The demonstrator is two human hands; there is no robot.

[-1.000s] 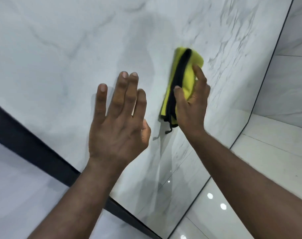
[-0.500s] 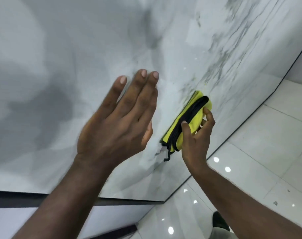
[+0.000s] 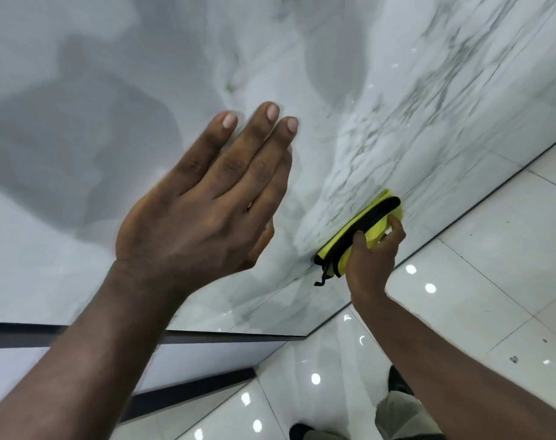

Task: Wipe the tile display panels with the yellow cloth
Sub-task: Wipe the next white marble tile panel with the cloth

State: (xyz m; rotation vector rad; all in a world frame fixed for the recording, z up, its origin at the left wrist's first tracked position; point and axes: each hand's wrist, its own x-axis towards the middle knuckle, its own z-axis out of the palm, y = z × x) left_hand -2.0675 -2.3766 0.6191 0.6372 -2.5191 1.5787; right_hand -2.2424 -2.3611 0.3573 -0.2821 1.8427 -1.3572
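Observation:
A glossy white marble tile panel with grey veins fills most of the view. My right hand grips a folded yellow cloth with a black edge and presses it against the panel low down, near its bottom edge. A black loop dangles from the cloth's left end. My left hand is held flat with straight fingers against the panel, left of the cloth and higher up, holding nothing.
A dark frame strip runs along the panel's lower edge, with another pale panel below it. The shiny white tiled floor lies to the right. My shoes and trouser leg show at the bottom.
My right hand has slid the cloth down the panel, from its middle to near the bottom edge. My view has tilted downward. My left hand stays flat on the panel.

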